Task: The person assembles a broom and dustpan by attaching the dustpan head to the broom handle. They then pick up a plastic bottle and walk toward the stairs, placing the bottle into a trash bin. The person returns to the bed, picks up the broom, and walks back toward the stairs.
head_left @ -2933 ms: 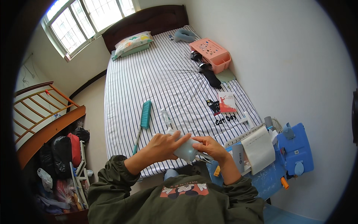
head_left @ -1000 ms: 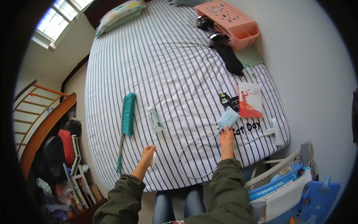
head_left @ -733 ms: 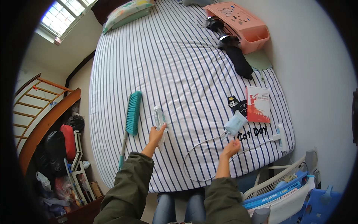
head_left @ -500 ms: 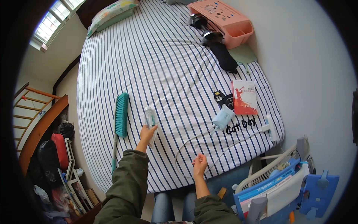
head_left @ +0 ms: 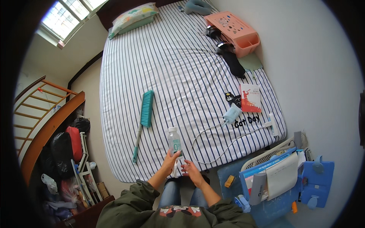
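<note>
My left hand point(head_left: 166, 163) is closed around the lower part of a clear plastic bottle point(head_left: 174, 138) with a white cap, held upright at the near edge of the bed. A thin white piece point(head_left: 175, 170), perhaps tissue, hangs below the bottle from the same hand. Just to its right, my right hand point(head_left: 193, 173) has its fingers apart and holds nothing; its fingertips are close to the bottle's base. A teal bed brush point(head_left: 146, 109) lies bristles up on the striped sheet point(head_left: 125, 76), left of the bottle.
Right of the hands lie a white cable point(head_left: 194, 148), a pale blue pouch point(head_left: 232, 113), a red-and-white book point(head_left: 250, 98) and a white power strip point(head_left: 272, 125). Dumbbells point(head_left: 224, 47) and a pink bin point(head_left: 245, 41) are farther back. A blue desk point(head_left: 266, 212) with folders stands near right.
My left hand has brought the bottle nearer to me and rightward, away from the brush. My right hand has come in beside it, and its fingers have opened. The view has shifted.
</note>
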Motion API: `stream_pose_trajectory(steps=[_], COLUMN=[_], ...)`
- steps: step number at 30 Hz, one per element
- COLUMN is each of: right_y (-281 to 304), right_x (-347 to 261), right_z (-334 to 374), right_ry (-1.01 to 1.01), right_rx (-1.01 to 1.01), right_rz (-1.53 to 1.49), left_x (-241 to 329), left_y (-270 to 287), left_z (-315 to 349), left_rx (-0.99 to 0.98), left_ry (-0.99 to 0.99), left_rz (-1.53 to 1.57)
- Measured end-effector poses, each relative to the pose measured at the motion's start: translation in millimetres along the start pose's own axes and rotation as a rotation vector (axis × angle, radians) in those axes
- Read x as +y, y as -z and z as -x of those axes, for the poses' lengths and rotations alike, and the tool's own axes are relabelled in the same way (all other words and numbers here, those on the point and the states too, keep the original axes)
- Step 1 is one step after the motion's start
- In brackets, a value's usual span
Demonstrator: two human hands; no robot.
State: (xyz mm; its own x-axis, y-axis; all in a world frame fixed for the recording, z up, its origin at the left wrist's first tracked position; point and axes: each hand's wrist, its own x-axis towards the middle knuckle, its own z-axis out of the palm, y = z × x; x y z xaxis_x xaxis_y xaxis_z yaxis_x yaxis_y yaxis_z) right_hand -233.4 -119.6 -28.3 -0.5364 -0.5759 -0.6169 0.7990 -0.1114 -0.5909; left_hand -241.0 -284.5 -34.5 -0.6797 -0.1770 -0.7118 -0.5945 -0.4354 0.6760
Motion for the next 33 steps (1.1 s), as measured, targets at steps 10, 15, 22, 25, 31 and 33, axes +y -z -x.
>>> stream_pose_trajectory(steps=[10,15,22,25,31,33], right_y=[-33.2,-7.4,14.8,31.4,38.4,26.6], right_x=[-14.9,-11.8,-25.9,-9.8,11.4,18.9], right_z=[76.6,99.2,170.6,190.6,213.3,201.2], right_ry=[0.219,0.297,0.242,0.175,0.107,0.071], right_rx=[0.111,0.062,0.025,0.168,0.387,0.507], right_rz=[0.043,0.028,-0.053,0.11,0.012,0.033], left_x=[39.1,45.3,51.3,44.3,34.7,34.8], left_y=[-52.1,-55.6,-26.1,8.5,85.0,109.4], left_z=[87.2,116.5,190.0,209.6,238.3,256.3], left_rx=[-0.032,-0.074,0.065,0.141,0.27,0.317], left_ry=[-0.03,-0.096,-0.168,-0.171,-0.247,-0.306], left_rz=[0.27,0.245,0.138,0.139,0.147,0.212])
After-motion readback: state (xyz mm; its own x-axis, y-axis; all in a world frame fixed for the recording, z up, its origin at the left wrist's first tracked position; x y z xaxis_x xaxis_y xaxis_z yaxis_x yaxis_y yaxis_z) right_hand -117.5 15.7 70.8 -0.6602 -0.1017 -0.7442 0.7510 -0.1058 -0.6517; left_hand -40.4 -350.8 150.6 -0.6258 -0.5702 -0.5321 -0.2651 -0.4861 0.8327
